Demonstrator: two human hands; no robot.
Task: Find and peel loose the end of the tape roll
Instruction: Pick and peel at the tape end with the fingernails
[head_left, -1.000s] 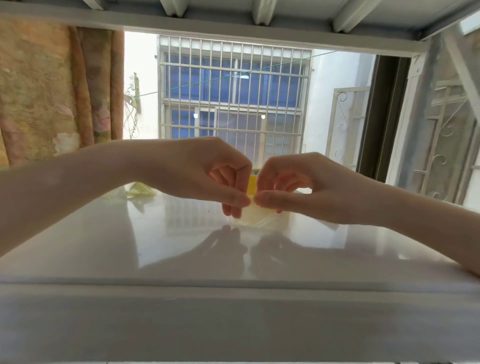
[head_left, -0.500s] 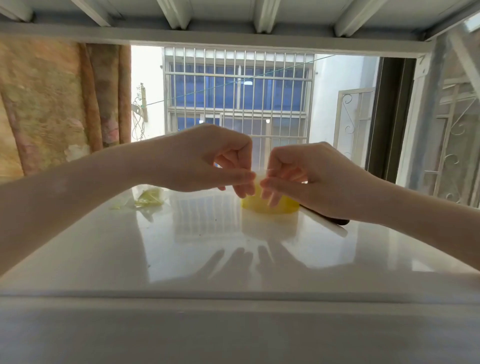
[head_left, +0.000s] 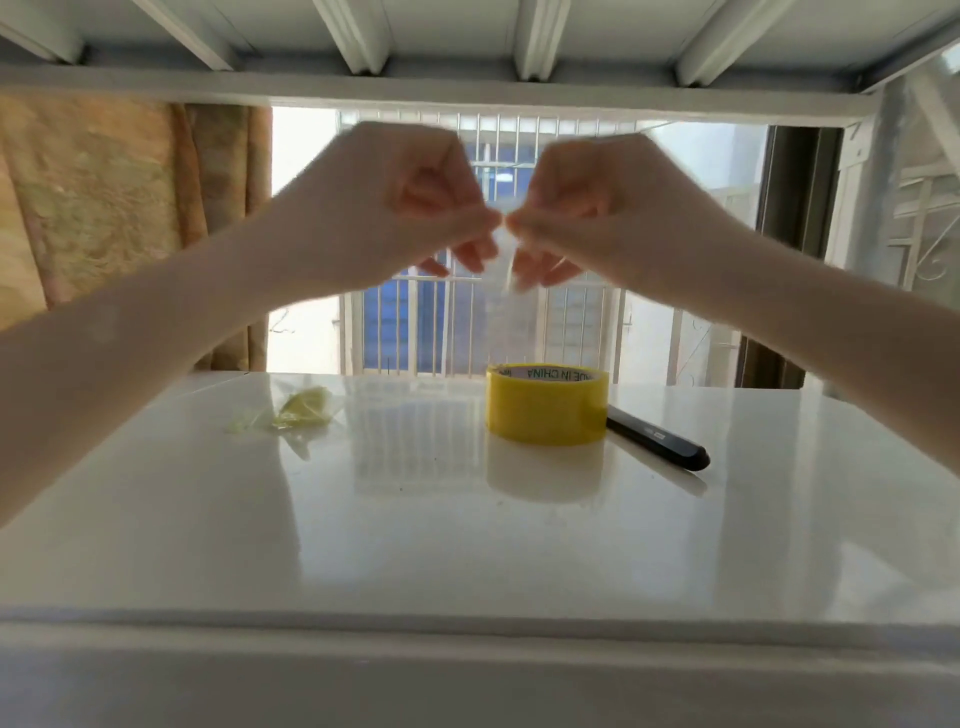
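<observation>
A yellow tape roll (head_left: 546, 405) lies flat on the white glossy table (head_left: 415, 519), right of centre. Well above it, my left hand (head_left: 395, 202) and my right hand (head_left: 587, 208) are raised with thumbs and forefingers pinched together, tips almost touching. Between them they hold a thin, nearly clear strip of tape (head_left: 506, 270) that hangs down toward the roll. The strip is blurred and faint; I cannot tell whether it is still joined to the roll.
A black pen (head_left: 657, 437) lies just right of the roll. A crumpled wad of yellowish tape (head_left: 301, 413) sits on the table to the left. Behind are a barred window (head_left: 467, 312) and a curtain (head_left: 104, 208). A beam (head_left: 467, 93) runs overhead.
Both hands have risen from the table top to well above the roll, staying pinched together. The roll, hidden behind the fingers before, now stands in plain view with a strip stretched up from it.
</observation>
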